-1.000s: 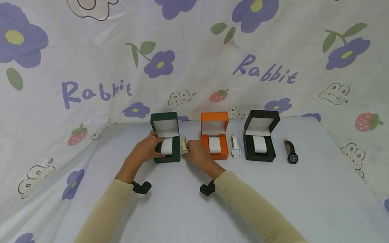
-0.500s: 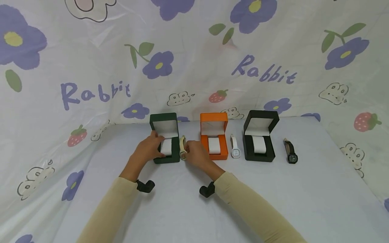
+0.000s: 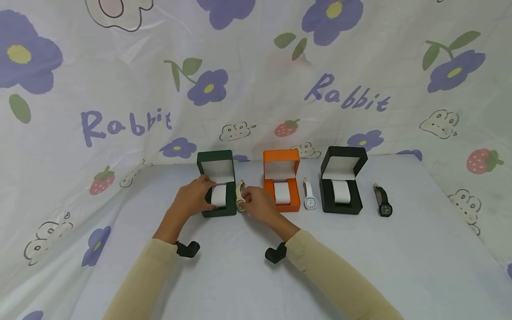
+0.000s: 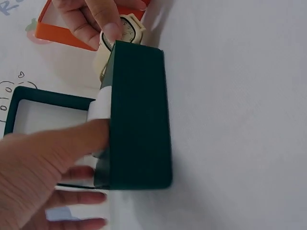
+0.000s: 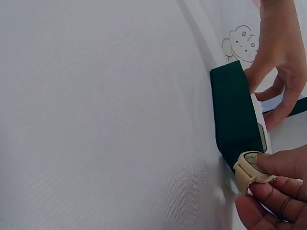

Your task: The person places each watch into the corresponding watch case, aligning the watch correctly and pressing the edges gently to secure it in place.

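An open dark green box stands on the table with a white cushion inside. My left hand grips that cushion, thumb at its front and fingers behind; in the left wrist view the thumb lies over the cushion behind the green box's front wall. Just right of the box, my right hand pinches a cream watch by its case. The right wrist view shows the cream watch between thumb and fingers, against the green box.
An open orange box with a white cushion stands right of my right hand, with a white watch beside it. Further right are an open black box and a black watch. A flowered cloth hangs behind the table.
My right hand's fingers have edged a little left and closed more around the cream watch. The left hand has stayed on the cushion in the green box.
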`<control>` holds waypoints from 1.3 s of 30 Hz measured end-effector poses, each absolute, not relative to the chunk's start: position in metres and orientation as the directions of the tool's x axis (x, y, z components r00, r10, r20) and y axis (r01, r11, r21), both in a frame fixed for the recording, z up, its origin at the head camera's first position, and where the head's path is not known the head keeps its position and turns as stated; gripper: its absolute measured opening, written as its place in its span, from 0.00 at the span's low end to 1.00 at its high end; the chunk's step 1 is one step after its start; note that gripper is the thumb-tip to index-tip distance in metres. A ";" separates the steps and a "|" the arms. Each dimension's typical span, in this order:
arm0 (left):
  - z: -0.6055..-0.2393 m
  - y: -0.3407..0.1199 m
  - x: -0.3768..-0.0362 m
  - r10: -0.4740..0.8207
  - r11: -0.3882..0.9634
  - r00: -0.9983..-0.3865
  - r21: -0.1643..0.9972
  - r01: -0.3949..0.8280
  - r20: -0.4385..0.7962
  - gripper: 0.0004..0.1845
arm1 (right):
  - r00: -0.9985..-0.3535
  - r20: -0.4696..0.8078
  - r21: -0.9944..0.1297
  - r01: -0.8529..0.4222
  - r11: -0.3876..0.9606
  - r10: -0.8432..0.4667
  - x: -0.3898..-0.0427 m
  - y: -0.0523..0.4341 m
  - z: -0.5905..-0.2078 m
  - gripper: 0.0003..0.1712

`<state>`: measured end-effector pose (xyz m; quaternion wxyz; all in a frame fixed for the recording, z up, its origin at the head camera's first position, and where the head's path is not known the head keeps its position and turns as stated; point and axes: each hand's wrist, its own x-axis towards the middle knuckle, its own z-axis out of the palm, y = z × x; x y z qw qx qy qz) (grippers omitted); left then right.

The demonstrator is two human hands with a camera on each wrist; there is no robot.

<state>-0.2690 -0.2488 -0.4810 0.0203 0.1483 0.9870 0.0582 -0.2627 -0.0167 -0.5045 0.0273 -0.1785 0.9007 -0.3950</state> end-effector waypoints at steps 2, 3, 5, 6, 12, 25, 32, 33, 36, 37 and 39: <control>-0.480 -0.247 -0.270 0.293 0.950 -0.955 0.129 0.286 -0.037 0.44 | -0.935 0.092 -0.723 -0.299 0.623 -0.342 -0.263 -0.016 -0.505 0.08; -0.480 -0.246 -0.271 0.293 0.949 -0.955 0.134 0.285 -0.044 0.45 | -0.935 0.089 -0.725 -0.297 0.621 -0.344 -0.264 -0.016 -0.505 0.08; -0.478 -0.244 -0.271 0.292 0.949 -0.955 0.139 0.283 -0.051 0.45 | -0.934 0.091 -0.729 -0.299 0.616 -0.346 -0.264 -0.015 -0.506 0.08; -0.477 -0.243 -0.270 0.293 0.949 -0.955 0.138 0.283 -0.054 0.45 | -0.933 0.095 -0.731 -0.303 0.611 -0.348 -0.264 -0.015 -0.506 0.08; -0.476 -0.241 -0.270 0.284 0.947 -0.956 0.178 0.267 -0.078 0.43 | -0.929 0.105 -0.756 -0.306 0.578 -0.355 -0.262 -0.013 -0.505 0.08; -0.482 -0.246 -0.271 0.288 0.945 -0.957 0.170 0.278 -0.037 0.43 | -0.939 0.113 -0.809 -0.276 0.519 -0.323 -0.257 -0.010 -0.497 0.08; -0.482 -0.248 -0.269 0.316 0.940 -0.948 0.128 0.317 0.028 0.43 | -0.941 0.115 -0.819 -0.271 0.506 -0.318 -0.254 -0.008 -0.494 0.08; -0.482 -0.249 -0.269 0.317 0.940 -0.948 0.125 0.318 0.032 0.43 | -0.941 0.115 -0.824 -0.270 0.499 -0.319 -0.254 -0.008 -0.494 0.09; -0.483 -0.250 -0.268 0.323 0.934 -0.945 0.143 0.326 0.048 0.43 | -0.941 0.118 -0.847 -0.263 0.462 -0.318 -0.252 -0.006 -0.491 0.09; -0.484 -0.251 -0.268 0.324 0.931 -0.945 0.157 0.328 0.052 0.42 | -0.941 0.119 -0.856 -0.259 0.447 -0.316 -0.251 -0.006 -0.490 0.09; -0.486 -0.252 -0.267 0.326 0.924 -0.943 0.188 0.332 0.062 0.41 | -0.942 0.131 -0.867 -0.260 0.425 -0.310 -0.250 -0.005 -0.489 0.09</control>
